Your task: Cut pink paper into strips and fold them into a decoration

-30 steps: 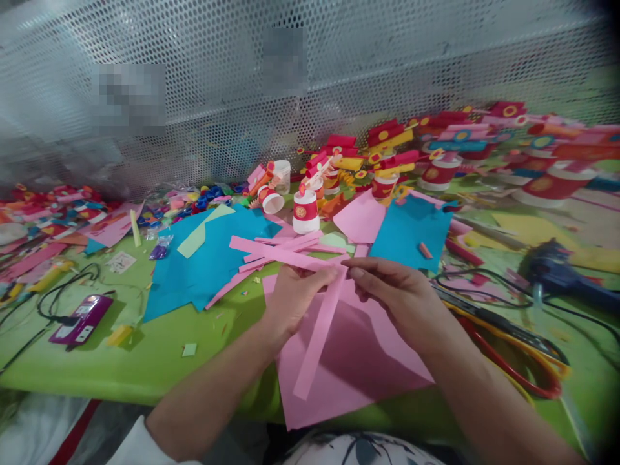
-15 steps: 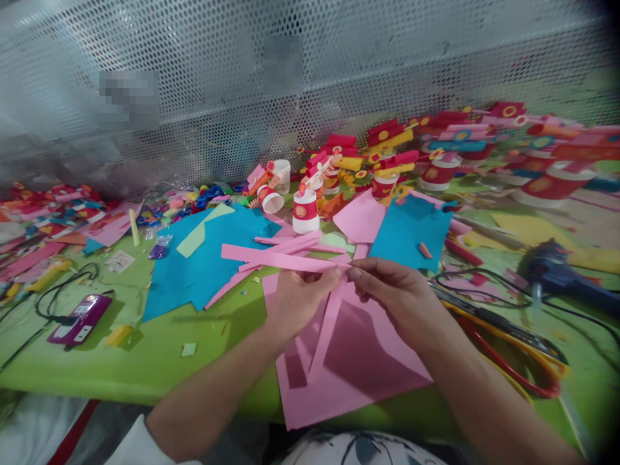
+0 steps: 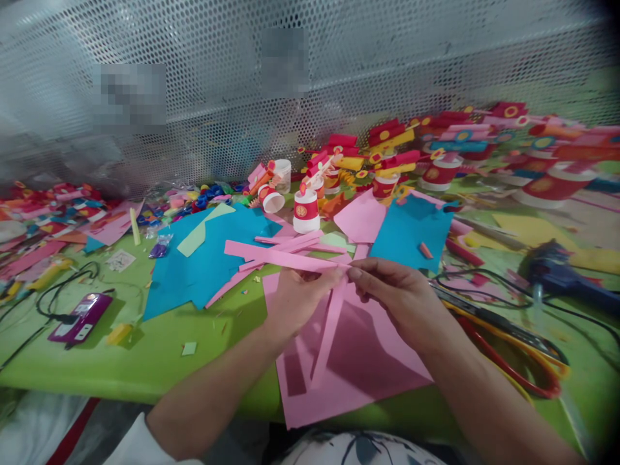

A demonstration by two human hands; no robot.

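Observation:
Two pink paper strips (image 3: 271, 256) meet at one end, one pointing left and the other hanging down toward me. My left hand (image 3: 305, 294) pinches them near this joint with thumb and fingers. Close beside it, my right hand (image 3: 385, 284) is closed on the same joined ends, its thumb and forefinger pressed together there. Beneath both hands lies a pink paper sheet (image 3: 358, 387) with their shadow on it. More pink strips (image 3: 290, 245) rest just beyond the left hand, partly over a blue paper sheet (image 3: 169, 278).
Red-and-white paper cups (image 3: 306, 210) with paper cannon shapes stand at the back, before a perforated metal panel (image 3: 203, 77). At right are a glue gun (image 3: 566, 271) and scissors (image 3: 513, 361) with red and yellow handles. A purple power socket (image 3: 82, 320) with cables lies left.
Both hands stay nearly in place, holding the joined ends. The free end of the left-pointing strip has shifted slightly to the right, and the hanging strip has swung a little too.

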